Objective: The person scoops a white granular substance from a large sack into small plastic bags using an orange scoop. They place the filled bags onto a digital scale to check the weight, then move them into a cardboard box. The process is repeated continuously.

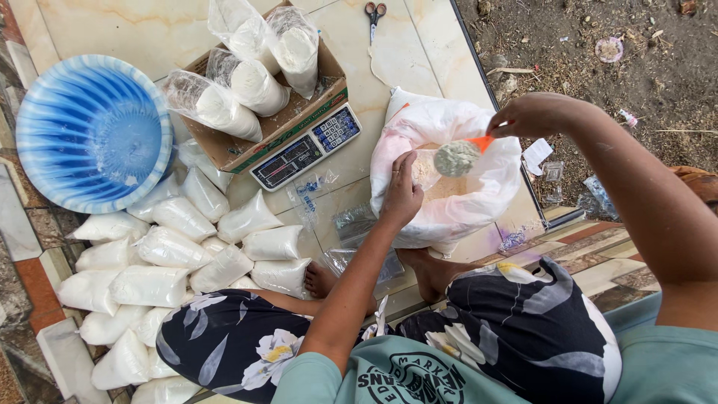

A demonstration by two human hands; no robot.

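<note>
- Here, seen from above, a person sits on a tiled floor (142, 30) with one big white sack (449, 202) open in front of their feet
- The right hand (527, 116) pinches the orange handle of one scoop (462, 155), fingers closed around it
- The scoop hangs over the sack's open mouth; its long axis runs from the handle at upper right down to the round, powder-filled bowl at lower left
- The left hand (402, 196) grips the near-left rim of the sack, fingers curled over the edge
- One cardboard box (299, 112) sits on one digital scale (305, 148), just left of the sack; four filled clear bags (250, 82) lie in the box
- Roughly twenty sealed bags of white powder (161, 254) are heaped at the left, by the person's left knee; the exact count cannot be told
- One blue striped basin (93, 131) stands at the upper left, touching the heap
- One pair of scissors (375, 15) lies at the top edge, well apart from the hands
- Empty clear bags (351, 224) lie between scale and sack
- The tile's edge runs just right of the sack, with bare dirt (598, 45) beyond; open tile shows above the sack
</note>
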